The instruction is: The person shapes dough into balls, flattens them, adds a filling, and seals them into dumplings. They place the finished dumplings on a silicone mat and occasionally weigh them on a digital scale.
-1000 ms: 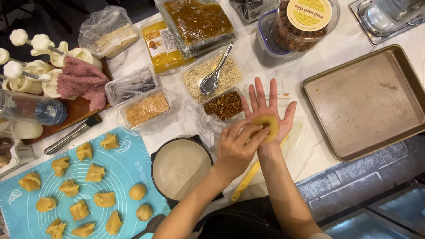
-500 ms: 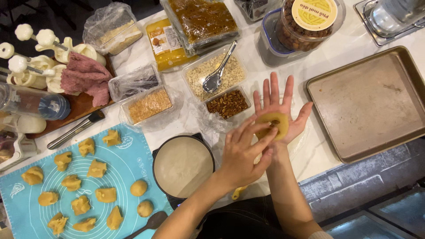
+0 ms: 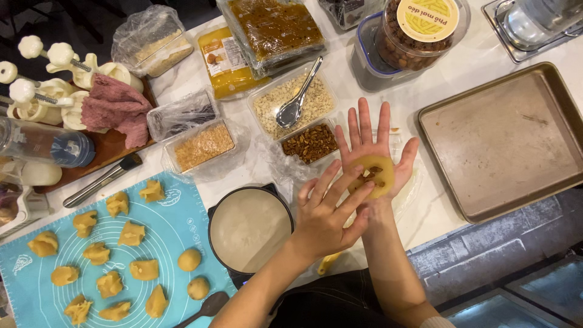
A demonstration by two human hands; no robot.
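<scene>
Resting just right of frame centre, a flattened disc of yellow dough (image 3: 371,175) lies on the open palm of the right hand (image 3: 373,155), fingers spread wide and clamped on nothing, with a few brown nut pieces pressed into its middle. The left hand (image 3: 328,212) reaches across, its fingers loose and apart, their tips touching the disc's left edge. The dough looks soft, light and easily torn, so it is probably best cupped from beneath and taken by its rim, not pinched at the thin centre. Just above the hands sit a tub of chopped nuts (image 3: 310,143) and a tub of pale crumbs with a spoon (image 3: 296,104). At lower left, dough portions (image 3: 121,261) dot a blue mat (image 3: 182,218); a metal tray (image 3: 504,143) fills the right.
</scene>
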